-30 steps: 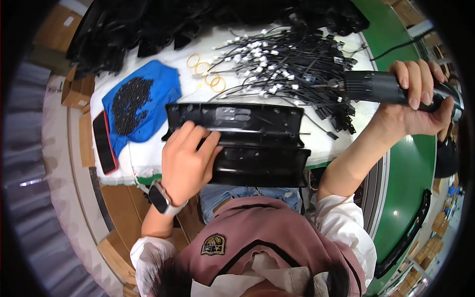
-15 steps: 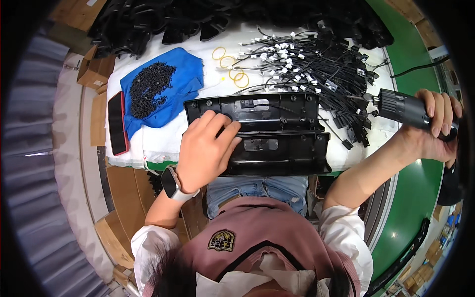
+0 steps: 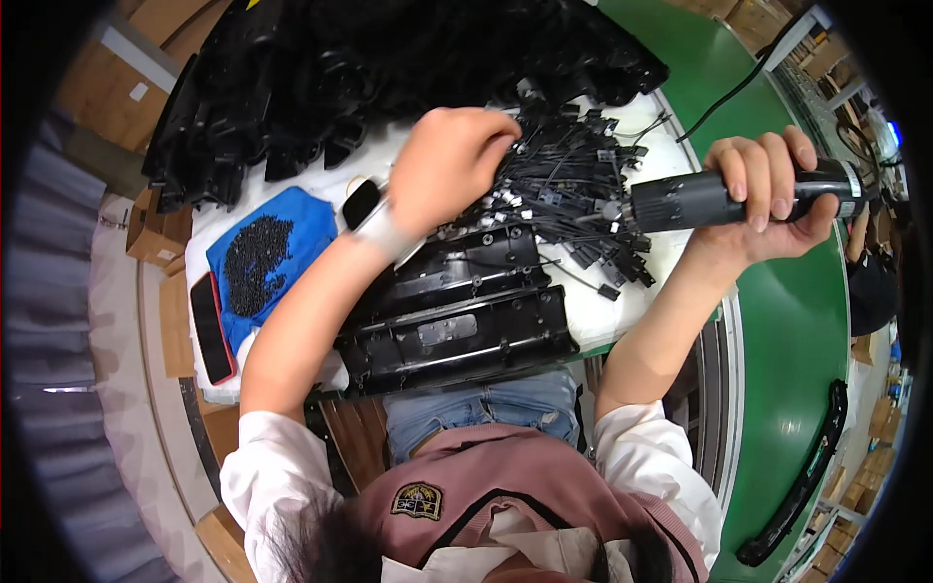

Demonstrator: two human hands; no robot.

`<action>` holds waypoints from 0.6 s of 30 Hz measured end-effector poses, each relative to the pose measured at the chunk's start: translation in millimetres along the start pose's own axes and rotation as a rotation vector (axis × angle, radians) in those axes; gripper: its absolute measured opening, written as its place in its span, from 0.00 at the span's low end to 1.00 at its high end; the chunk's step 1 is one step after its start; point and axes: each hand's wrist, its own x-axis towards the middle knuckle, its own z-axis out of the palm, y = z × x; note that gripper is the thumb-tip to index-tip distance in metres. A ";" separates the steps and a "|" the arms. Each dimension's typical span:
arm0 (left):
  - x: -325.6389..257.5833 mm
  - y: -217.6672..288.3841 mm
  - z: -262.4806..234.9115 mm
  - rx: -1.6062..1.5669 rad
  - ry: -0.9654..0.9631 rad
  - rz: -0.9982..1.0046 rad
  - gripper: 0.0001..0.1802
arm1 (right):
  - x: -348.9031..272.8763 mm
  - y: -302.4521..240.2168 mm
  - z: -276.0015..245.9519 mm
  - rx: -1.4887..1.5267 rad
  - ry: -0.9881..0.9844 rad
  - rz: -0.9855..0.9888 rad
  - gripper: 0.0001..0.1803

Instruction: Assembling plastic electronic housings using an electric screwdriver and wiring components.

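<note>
My right hand [image 3: 763,185] is wrapped round a black electric screwdriver [image 3: 680,201], held level with its bit end towards the cable pile. My left hand [image 3: 455,160] is over the far left part of the heap of black cables [image 3: 583,175] with white connectors. Its fingers are curled and drawn together at the cables; what they pinch, if anything, is hidden. Two long black plastic housings lie side by side near the front edge. The farther housing [image 3: 486,260] has a cable lying in it and is partly covered by my left forearm; the nearer housing [image 3: 486,340] shows a small plate inside.
A blue cloth [image 3: 306,228] at the left bears a heap of small black screws [image 3: 255,262]. Beside it lies a red-edged phone [image 3: 209,330]. Many black plastic parts [image 3: 389,58] are piled at the back. A green surface [image 3: 787,389] runs along the right.
My left hand has left the housings and reached forward to the cable heap. The view has shifted. My right hand still holds the screwdriver.
</note>
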 end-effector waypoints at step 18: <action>56.8 19.2 0.0 -0.299 0.234 -0.292 0.08 | 0.4 -11.0 -9.5 0.138 -0.151 -0.052 0.20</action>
